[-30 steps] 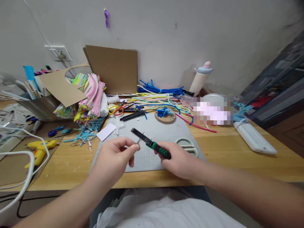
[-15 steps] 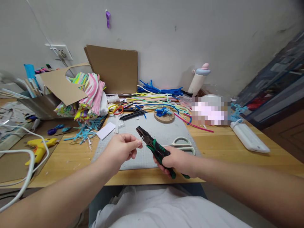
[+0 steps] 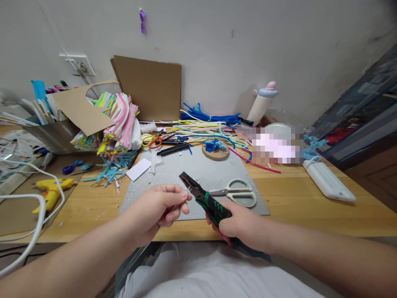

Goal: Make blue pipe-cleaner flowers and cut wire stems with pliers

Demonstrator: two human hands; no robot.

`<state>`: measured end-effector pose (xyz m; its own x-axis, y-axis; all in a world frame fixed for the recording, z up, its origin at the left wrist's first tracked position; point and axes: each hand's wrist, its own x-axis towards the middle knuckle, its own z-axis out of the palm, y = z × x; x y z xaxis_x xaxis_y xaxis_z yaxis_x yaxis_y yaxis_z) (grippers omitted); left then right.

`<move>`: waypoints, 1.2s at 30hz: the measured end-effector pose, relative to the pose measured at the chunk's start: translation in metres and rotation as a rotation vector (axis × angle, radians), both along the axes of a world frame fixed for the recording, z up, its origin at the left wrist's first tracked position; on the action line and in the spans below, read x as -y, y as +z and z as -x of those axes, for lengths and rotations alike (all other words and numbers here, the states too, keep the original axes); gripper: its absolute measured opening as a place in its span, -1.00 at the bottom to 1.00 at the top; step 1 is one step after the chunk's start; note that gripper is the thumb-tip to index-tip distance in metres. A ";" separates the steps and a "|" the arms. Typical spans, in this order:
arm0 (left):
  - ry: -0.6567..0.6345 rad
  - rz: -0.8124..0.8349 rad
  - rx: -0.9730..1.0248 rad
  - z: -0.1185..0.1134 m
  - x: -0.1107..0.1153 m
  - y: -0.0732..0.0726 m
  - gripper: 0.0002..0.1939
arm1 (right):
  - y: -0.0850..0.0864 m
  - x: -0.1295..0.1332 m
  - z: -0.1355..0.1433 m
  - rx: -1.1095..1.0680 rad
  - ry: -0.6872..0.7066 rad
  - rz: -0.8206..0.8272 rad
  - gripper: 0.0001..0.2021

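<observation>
Green and black pliers [image 3: 203,198] are gripped in my right hand [image 3: 237,221], their dark jaws pointing up and left. My left hand [image 3: 169,205] pinches a thin pale wire-like piece [image 3: 188,189], whose end is at the pliers' jaws. Whether the jaws are closed on it I cannot tell. Both hands are above the near edge of the grey cutting mat [image 3: 173,180]. White-handled scissors [image 3: 237,192] lie on the mat just beyond my right hand.
A cardboard disc [image 3: 216,154] with blue pieces sits at the mat's back. Behind it lie coloured pipe cleaners [image 3: 211,118]. A yellow glue gun [image 3: 52,192] and white cable are at left, a white device [image 3: 328,180] at right.
Both hands and the pliers have shifted slightly down and to the right in view. More of the scissors shows now. My left hand still pinches the thin piece.
</observation>
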<state>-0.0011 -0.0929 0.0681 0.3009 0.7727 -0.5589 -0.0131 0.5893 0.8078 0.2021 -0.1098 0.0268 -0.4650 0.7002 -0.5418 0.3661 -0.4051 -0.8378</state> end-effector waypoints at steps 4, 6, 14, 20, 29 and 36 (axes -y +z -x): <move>0.035 -0.080 -0.063 0.001 0.004 -0.002 -0.82 | 0.006 0.006 0.003 0.055 -0.079 -0.020 -0.59; 0.041 -0.099 -0.070 0.000 0.006 -0.002 -0.80 | 0.009 0.007 0.003 0.060 -0.070 -0.073 -0.66; 0.047 -0.095 -0.078 0.000 0.010 -0.003 -0.78 | 0.027 0.004 -0.010 -0.006 0.103 0.031 -0.53; 0.061 -0.084 -0.083 0.000 0.007 -0.003 -0.81 | 0.023 0.006 -0.013 -0.024 0.077 0.093 -0.49; 0.031 -0.052 -0.073 -0.005 0.006 -0.004 -0.80 | 0.022 0.007 -0.013 -0.164 0.097 0.170 -0.53; 0.034 -0.044 -0.098 -0.008 0.004 -0.003 -0.82 | 0.028 0.008 -0.010 -0.137 0.069 0.159 -0.66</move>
<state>0.0066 -0.0973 0.0653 0.2200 0.8059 -0.5497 0.0479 0.5539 0.8312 0.2118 -0.1180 0.0545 -0.5862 0.5747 -0.5710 0.2845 -0.5139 -0.8093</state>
